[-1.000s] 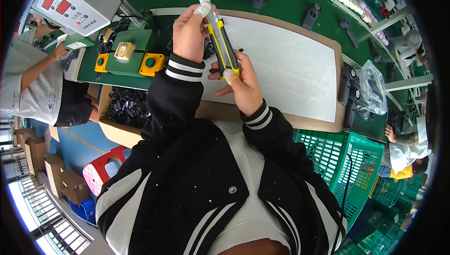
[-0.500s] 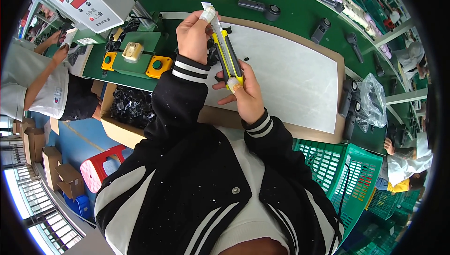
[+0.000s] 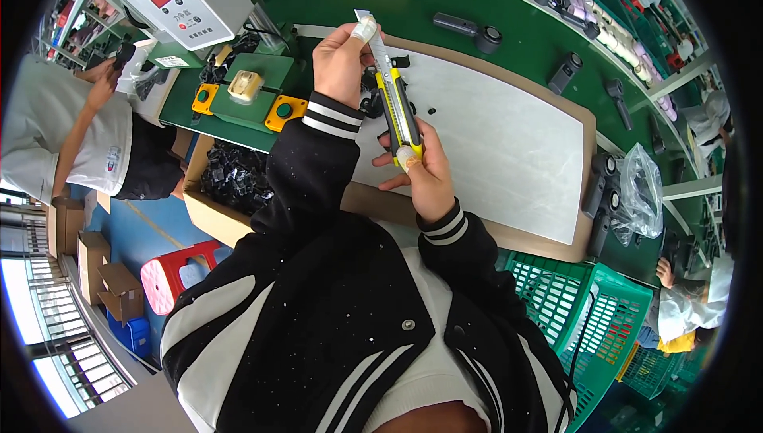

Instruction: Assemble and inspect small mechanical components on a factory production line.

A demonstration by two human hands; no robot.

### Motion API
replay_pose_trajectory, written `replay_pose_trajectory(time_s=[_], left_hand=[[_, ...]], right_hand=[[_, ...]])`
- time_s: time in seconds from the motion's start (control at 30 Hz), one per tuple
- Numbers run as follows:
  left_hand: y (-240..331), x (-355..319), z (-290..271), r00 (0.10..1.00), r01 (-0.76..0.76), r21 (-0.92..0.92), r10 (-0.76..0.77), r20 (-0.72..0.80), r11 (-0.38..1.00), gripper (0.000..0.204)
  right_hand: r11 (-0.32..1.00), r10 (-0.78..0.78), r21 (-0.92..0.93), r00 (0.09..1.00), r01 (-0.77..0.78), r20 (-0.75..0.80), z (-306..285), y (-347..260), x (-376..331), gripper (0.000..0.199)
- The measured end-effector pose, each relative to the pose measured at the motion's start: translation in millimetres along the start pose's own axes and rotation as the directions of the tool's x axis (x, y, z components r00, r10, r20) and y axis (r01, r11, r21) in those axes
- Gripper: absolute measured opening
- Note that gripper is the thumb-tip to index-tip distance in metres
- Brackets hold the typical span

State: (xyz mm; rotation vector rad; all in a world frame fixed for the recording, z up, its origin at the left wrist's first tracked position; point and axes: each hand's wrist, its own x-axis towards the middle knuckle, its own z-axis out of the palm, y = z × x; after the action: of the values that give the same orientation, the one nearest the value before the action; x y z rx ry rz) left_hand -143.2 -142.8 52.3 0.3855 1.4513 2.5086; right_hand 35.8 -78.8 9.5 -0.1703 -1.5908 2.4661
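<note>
A yellow and black utility knife (image 3: 397, 107) is held up over the white work mat (image 3: 493, 139), its long blade (image 3: 380, 51) extended and pointing away from me. My right hand (image 3: 429, 182) grips the lower end of the handle, thumb on top, with some fingers spread. The blade's far end is pinched by my left hand (image 3: 340, 66), whose thumb has a pale wrapping. A small whitish flat tip (image 3: 362, 14) pokes out beyond that thumb; I cannot tell what it is. Small black parts (image 3: 370, 103) lie on the mat behind the knife.
At left stand a machine with red displays (image 3: 171, 0), a green fixture with yellow button boxes (image 3: 253, 95) and a carton of black parts (image 3: 230, 178). Dark handheld devices (image 3: 469, 31) line the far side. A green basket (image 3: 592, 314) is at right; people work on both sides.
The whole view has shifted, so the bench appears farther right and lower. Slightly more blade shows between my left thumb and the handle. The person at left now holds up a dark object.
</note>
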Motion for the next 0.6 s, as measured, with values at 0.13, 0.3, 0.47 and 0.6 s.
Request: replay_pose_trajectory(time_s=[0.13,0.3,0.47,0.6], left_hand=[[-3,-17,-1,0.991,0.104,0.165,-0.117,0.071,0.981,0.026],[-14,-83,-20,0.9,0.033,0.341,-0.176,0.398,0.94,0.024],[19,-137,-75,0.978,0.11,0.294,-0.156,0.139,0.949,0.016],[72,-160,-117,0.993,-0.066,0.286,0.092,-0.077,0.956,0.01]], right_hand=[[0.998,-0.045,-0.037,0.996,0.042,-0.071,3,4,-2,0.053],[0.977,-0.119,-0.175,0.993,0.119,0.009,7,26,-7,0.053],[0.875,-0.178,-0.344,0.886,0.342,0.429,10,47,-10,0.055],[0.816,-0.246,-0.386,0.863,0.43,0.441,6,33,1,0.044]])
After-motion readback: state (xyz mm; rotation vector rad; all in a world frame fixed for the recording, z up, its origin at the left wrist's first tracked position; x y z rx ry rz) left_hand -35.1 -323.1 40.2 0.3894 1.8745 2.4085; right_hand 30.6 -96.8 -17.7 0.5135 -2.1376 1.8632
